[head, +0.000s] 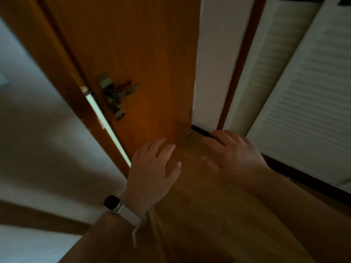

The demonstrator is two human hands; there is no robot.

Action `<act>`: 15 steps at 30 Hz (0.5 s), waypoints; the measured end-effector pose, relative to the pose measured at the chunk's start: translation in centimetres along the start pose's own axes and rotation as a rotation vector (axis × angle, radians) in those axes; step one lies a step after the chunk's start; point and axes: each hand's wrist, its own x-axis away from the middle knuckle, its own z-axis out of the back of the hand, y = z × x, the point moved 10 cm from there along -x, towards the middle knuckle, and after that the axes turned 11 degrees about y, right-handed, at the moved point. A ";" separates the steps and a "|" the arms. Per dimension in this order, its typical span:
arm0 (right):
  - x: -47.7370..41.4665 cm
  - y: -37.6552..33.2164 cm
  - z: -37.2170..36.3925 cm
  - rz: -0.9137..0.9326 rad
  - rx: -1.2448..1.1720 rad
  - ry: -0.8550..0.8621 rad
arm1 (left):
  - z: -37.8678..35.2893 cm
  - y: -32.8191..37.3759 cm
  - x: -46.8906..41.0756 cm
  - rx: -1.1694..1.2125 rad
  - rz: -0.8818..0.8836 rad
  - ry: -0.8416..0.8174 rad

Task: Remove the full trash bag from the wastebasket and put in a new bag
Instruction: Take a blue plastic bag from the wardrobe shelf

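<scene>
Door (pixel 133 44): orange-brown wood, tilted across the upper middle of the view; it stood slightly ajar, with a thin bright strip of light (pixel 106 126) along its latch edge
Door handle (pixel 121 92): metal lever on a plate, on the door's face near the lit edge; blurred
Left grip (pixel 152 168): bare hand, back up, fingers straight and spread, pinching nothing; it hovered at the door's lower corner; whether it touched the wood could not be told
Smartwatch (pixel 112 203): dark face on a white band, on the left wrist, below the door
Right grip (pixel 233 154): bare hand, fingers spread and relaxed, empty; to the right of the door's lower corner, well apart from the left grip
Floor (pixel 199 205): wood, running from the door's foot under both forearms
Louvred doors (pixel 303 101): white, slatted, to the right of the door beyond a strip of white wall (pixel 212 63)
Wastebasket and trash bag: their place could not be told from this view
</scene>
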 end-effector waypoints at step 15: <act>12.3 29.9 11.4 -0.368 0.136 0.160 | -8.5 35.0 -11.5 0.046 -0.521 0.012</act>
